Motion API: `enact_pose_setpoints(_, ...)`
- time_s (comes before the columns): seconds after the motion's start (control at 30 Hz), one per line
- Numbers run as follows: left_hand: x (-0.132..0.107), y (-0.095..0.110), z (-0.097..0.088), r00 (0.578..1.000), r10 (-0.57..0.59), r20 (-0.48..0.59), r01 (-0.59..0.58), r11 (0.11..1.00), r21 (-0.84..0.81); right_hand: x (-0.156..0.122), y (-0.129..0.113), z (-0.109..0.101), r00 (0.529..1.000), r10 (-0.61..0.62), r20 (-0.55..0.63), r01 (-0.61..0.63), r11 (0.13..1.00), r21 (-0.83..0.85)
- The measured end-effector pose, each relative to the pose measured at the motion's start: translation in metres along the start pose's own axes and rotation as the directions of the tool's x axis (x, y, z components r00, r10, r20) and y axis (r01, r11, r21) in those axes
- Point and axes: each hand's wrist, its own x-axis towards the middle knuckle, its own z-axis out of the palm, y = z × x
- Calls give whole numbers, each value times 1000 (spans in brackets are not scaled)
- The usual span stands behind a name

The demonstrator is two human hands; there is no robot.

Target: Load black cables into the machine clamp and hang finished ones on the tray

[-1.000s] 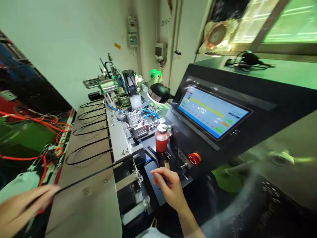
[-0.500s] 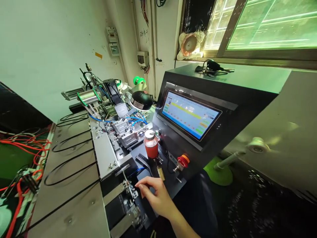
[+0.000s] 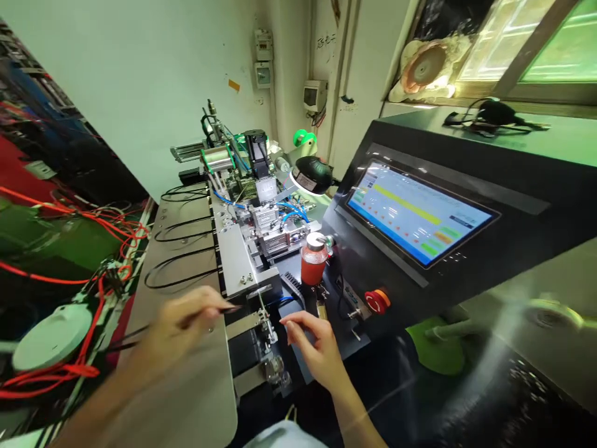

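Note:
My left hand [image 3: 186, 320], smeared by motion, is over the metal plate with its fingers pinched. A thin dark end sticks out of them, which looks like the end of the black cable [image 3: 125, 341] that trails behind the wrist. Just right of the small metal clamp fixture [image 3: 268, 326], my right hand [image 3: 317, 348] is closed, thumb and index fingertip close together. Whatever lies between those fingertips, if anything, is too small to make out. Further black cables [image 3: 181, 254] lie looped on the metal plate [image 3: 200, 386].
Beyond my right hand stand a jar of red stuff [image 3: 313, 261] and a black brush [image 3: 293, 285]. A red emergency stop button [image 3: 377, 301] sticks out below the touchscreen [image 3: 420, 211]. Pneumatic cylinders [image 3: 275, 233] and a black lamp [image 3: 312, 174] are further back. Orange hoses [image 3: 100, 311] hang at left.
My left hand has come into view from the left, and the nearest black cable has left its place on the plate. My right hand stays by the fixture. The camera has turned left.

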Motion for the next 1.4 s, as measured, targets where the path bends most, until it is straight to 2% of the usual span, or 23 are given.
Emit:
enact_pose_setpoints(0.1,12,-6,39,990,13,143,-1,996,-84,-3,1,1,999,15,-47,-14,1000,16)
enact_pose_setpoints(0.17,12,-6,58,992,-10,122,23,995,-100,-4,2,3,998,19,-64,-18,1000,12)
enact_pose_setpoints(0.27,5,-5,73,995,-22,99,33,994,-103,-5,6,10,998,0,-65,0,1000,11)
enact_pose_setpoints(0.43,-2,-13,78,990,81,112,-84,996,14,-4,13,19,998,-3,-63,4,1000,25)
enact_pose_setpoints(0.6,-1,-22,69,956,205,211,-238,960,149,-1,10,10,990,53,129,-55,998,10)
enact_pose_setpoints(0.73,-4,-21,69,950,145,277,-189,972,142,6,0,-3,961,22,274,22,988,-155)
enact_pose_setpoints(0.8,-5,-18,74,948,110,298,-149,983,112,10,-3,-7,936,12,351,57,981,-186)
enact_pose_setpoints(0.83,-6,-16,77,955,94,281,-122,989,83,11,-4,-7,935,0,354,68,981,-180)
enact_pose_setpoints(0.9,-6,-11,82,981,52,187,-54,998,9,12,-3,-1,965,-53,258,95,984,-152)
enact_pose_setpoints(0.97,-6,-7,86,997,-15,74,20,997,-69,10,0,10,987,-140,74,149,979,-139)
enact_pose_setpoints(1.03,-6,-5,89,997,-69,21,72,988,-134,6,5,24,964,-248,-93,231,958,-167)
enact_pose_setpoints(1.13,-8,-5,93,995,-104,9,104,974,-202,1,12,43,897,-375,-232,317,914,-254)
enact_pose_setpoints(1.2,-9,-5,95,994,-113,7,111,967,-229,-1,14,50,868,-414,-275,332,895,-297)
enact_pose_setpoints(1.27,-9,-5,95,992,-123,11,122,964,-236,-2,14,52,867,-407,-287,318,896,-309)
enact_pose_setpoints(1.4,-5,-9,88,989,-146,30,149,979,-140,3,13,42,954,-240,-177,194,950,-245)
